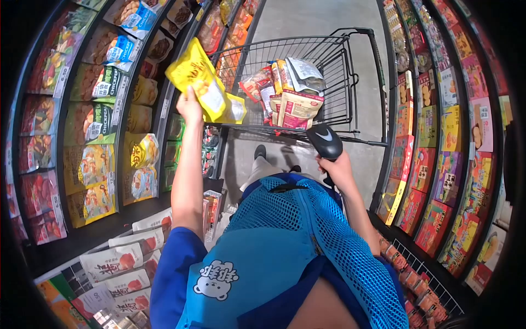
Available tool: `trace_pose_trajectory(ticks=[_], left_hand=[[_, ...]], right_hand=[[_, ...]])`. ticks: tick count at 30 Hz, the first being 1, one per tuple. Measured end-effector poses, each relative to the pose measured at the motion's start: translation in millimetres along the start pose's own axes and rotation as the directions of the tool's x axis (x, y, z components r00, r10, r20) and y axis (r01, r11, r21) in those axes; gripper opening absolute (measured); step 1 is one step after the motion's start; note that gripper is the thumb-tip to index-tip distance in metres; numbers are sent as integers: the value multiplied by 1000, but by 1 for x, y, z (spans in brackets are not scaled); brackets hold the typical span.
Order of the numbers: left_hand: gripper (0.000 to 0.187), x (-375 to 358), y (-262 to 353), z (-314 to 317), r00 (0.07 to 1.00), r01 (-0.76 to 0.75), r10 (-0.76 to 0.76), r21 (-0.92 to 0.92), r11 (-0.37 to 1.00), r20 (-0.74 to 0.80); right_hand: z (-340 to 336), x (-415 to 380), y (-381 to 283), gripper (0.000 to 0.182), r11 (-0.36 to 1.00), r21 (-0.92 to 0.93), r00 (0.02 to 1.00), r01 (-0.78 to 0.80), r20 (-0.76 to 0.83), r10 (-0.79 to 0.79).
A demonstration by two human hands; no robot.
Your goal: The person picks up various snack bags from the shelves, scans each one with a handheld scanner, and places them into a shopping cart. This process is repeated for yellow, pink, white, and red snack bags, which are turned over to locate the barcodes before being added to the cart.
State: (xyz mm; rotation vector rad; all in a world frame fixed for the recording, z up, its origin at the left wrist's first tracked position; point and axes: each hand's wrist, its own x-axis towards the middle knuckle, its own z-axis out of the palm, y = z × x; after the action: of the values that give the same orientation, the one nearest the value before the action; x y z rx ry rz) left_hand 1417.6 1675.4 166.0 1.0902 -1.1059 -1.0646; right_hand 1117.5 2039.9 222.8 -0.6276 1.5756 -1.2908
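My left hand (189, 107) grips a yellow snack bag (197, 70) by its lower edge, out at the left side of the cart. Yellow and white packaging (232, 109) continues below and right of it, over the cart's near left corner. In my right hand (337, 169) is a black handheld barcode scanner (324, 141), its head up by the cart's near edge. The wire shopping cart (350, 104) stands in front of me. Inside it lie several snack bags, among them a red and cream pouch (298, 108), a silver-grey bag (307, 74) and a red bag (256, 82).
Shelves of bagged snacks (104, 123) with price strips rise close on my left. Boxed and packaged goods (433, 170) line the right side. White pouches (118, 266) fill a low rack at lower left. Grey floor (304, 19) runs on beyond the cart.
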Motion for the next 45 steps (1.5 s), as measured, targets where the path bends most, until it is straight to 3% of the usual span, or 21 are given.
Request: trace_pose_trajectory(ticks=[3,6,9,12,13,16,18,21,22,23,25,27,29,31,35,37,41,42,43,44,45], left_hand=[[20,1,-46,20,997,-4,45,499,867,-69],[16,4,-97,44,993,96,-31,595,798,-118],[17,12,-187,53,970,226,-192,268,936,-146],[14,-3,-189,58,950,309,-293,192,931,-111],[13,-1,-206,51,945,309,-314,-61,949,-94],[10,-6,-198,11,926,360,-369,-108,927,-75],[14,0,-254,-39,968,147,-111,151,978,-225],[34,-8,-192,-97,942,-118,226,385,915,-248],[42,-16,-132,-106,910,240,-230,-14,971,-344],[48,-24,-73,-106,842,233,-235,-65,970,-486],[56,-20,-57,-170,720,132,47,202,970,-692],[58,-13,-38,-229,409,265,347,474,840,-844],[58,-5,-57,-300,254,260,605,656,708,-754],[50,-4,-15,-306,470,-141,56,-12,990,-881],[42,7,1,-312,387,-127,5,-48,991,-922],[31,-5,1,-313,511,-53,-61,-103,993,-857],[15,-37,-21,-284,730,-32,122,145,989,-673],[16,-46,-22,-276,725,-102,449,563,820,-523],[17,-56,-21,-264,693,-169,679,861,480,-243],[18,-68,9,-233,784,-86,501,736,671,-365],[15,-72,27,-221,810,-143,524,779,611,-262]], right_hand=[[-6,-11,10,20,998,19,993,-56,-101,58],[-11,-18,28,17,994,-11,984,-109,-140,106],[-1,-24,31,17,987,2,967,-163,-200,160],[8,-25,32,20,977,-20,954,-211,-222,202],[14,-23,31,20,973,-29,952,-228,-216,216],[29,-13,24,13,962,-62,943,-267,-222,247],[42,0,14,12,959,-102,955,-265,-165,246],[56,23,13,10,956,-136,965,-258,-81,249],[63,31,11,11,955,-159,968,-251,-60,244],[70,40,9,11,954,-181,971,-241,-38,238],[86,56,5,11,953,-211,974,-217,19,226],[100,72,3,12,955,-227,973,-191,83,214],[117,83,-5,13,954,-253,972,-160,127,197],[128,92,-6,13,954,-270,969,-128,173,178],[144,96,-5,15,943,-322,962,-85,219,162],[144,94,7,20,941,-333,967,-62,214,140],[137,89,22,26,913,-405,983,53,181,24],[136,88,23,26,916,-399,985,34,169,37],[135,86,24,26,920,-391,987,15,154,50],[135,81,20,25,936,-352,987,-12,147,68],[137,75,11,25,950,-311,987,-39,137,85]])
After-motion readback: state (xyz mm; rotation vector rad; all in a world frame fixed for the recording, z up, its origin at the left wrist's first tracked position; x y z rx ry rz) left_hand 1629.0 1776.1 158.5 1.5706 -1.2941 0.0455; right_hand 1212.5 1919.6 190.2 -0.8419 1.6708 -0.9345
